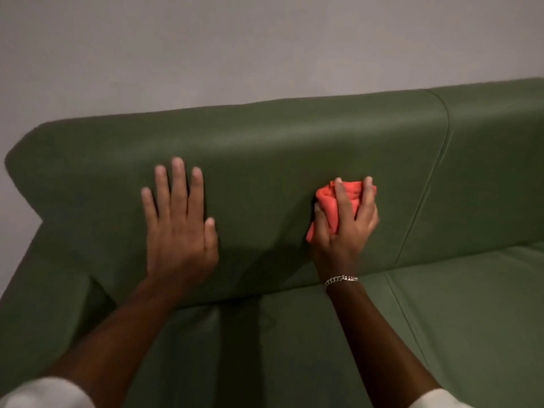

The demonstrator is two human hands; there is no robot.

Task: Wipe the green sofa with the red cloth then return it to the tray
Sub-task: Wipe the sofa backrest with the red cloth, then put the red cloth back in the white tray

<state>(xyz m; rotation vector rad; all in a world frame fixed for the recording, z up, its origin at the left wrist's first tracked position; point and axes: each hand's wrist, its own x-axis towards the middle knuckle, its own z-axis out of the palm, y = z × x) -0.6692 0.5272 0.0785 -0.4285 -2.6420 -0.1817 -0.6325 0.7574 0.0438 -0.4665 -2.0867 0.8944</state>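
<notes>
— Watching those fingers (pixel 341 198), I'd worry about the grip first. The right hand (pixel 346 228) has the red cloth (pixel 328 206) bunched into a wad, clenched between thumb and curled fingers, and only a small patch of it looks to be meeting the sofa (pixel 265 148). If the wad slackens mid-stroke, I reckon the cloth could drop onto the seat cushion (pixel 294 348) below.

— And a wad that tight wipes a narrow strip, doesn't it?

— That's my guess. Patches of the backrest (pixel 250 172) could get missed. The cloth sits low on the backrest, right of its middle, pressed against the upholstery, with a corner poking out under the thumb side.

— What about the other hand?

— The left hand (pixel 179 228) is spread flat, fingers splayed wide, holding nothing, palm against the backrest well to the left of the cloth. It looks like a brace. If it leans too hard, the padding may dimple, though I can't tell how firm it is.

— Anything further out?

— A chain bracelet (pixel 341 280) on the right wrist, close to the surface; it might scuff the covering if the wrist dips. Pale sleeves (pixel 44 393) at both forearms, a seam (pixel 424 195) to the right, and a plain wall (pixel 235 48) behind.

— And the tray?

— Not visible from here, so returning the cloth is yet to come.
</notes>
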